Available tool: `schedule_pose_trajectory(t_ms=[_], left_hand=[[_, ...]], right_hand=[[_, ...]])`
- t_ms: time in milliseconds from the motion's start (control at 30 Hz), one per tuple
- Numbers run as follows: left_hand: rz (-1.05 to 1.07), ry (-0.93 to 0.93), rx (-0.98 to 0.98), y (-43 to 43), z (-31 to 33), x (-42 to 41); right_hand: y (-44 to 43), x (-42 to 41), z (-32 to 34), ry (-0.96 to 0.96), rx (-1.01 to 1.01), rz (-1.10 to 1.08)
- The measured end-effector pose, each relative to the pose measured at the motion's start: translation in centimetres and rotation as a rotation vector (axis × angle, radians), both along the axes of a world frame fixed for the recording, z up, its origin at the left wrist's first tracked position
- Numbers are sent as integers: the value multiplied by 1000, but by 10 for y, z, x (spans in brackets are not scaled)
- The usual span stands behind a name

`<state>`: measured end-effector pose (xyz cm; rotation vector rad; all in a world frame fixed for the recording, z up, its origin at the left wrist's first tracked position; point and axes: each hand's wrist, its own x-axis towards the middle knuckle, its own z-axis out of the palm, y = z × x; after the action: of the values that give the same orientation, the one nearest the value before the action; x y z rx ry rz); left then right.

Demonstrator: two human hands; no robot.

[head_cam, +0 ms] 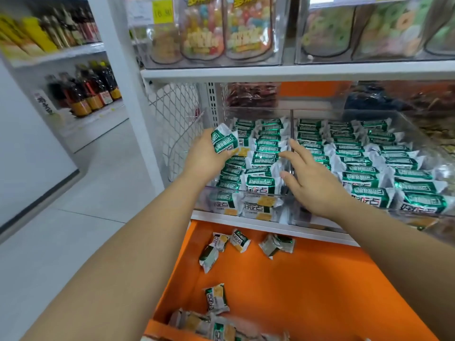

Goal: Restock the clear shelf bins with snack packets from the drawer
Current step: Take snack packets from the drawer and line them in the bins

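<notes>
Shop aisle, white shelving [246,73], and we're right at the snack section. The held packets [225,141], green and white, sit in the grip of the left hand [206,153], fingers curled round a small bunch of them. They hang just above the back of the left bin [226,191], over its left-hand column. Their long axis runs on a slant, up-left to down-right, while the packets already in the bin stand on edge with long axes straight across. So I'd say a small turn of the wrist is needed before they drop in square.

The right hand [312,185] is spread flat, holding nothing, fingertips at the rows by the divider [291,134] between the left bin and the right bin [418,134]. The left hand is plainly the nearer one.

Below, the orange drawer [307,291] stands pulled out, with loose packets [216,297] scattered in it.
</notes>
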<state>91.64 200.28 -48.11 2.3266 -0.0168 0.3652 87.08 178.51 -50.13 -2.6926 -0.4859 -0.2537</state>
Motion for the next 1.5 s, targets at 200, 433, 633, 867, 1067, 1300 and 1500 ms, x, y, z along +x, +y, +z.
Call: schedule_pose_trajectory(t_ms=[200, 433, 633, 867, 1067, 1300, 1500], left_hand=[[-11, 242, 293, -14, -4, 31], [-272, 448, 537, -8, 12, 49], [-216, 345, 337, -15, 20, 56], [-166, 221, 139, -22, -16, 46], [-189, 293, 349, -20, -14, 45], [-105, 422, 490, -31, -27, 50], [-133, 425, 472, -26, -20, 47]], right_hand=[[-3, 3, -3, -12, -2, 7], [-4, 4, -4, -14, -10, 9], [-4, 3, -5, -14, -21, 2], [-5, 4, -7, -35, -13, 3], [-5, 2, -5, -20, -10, 6], [-4, 1, -5, -37, -21, 9], [-4, 0, -5, -30, -39, 4]])
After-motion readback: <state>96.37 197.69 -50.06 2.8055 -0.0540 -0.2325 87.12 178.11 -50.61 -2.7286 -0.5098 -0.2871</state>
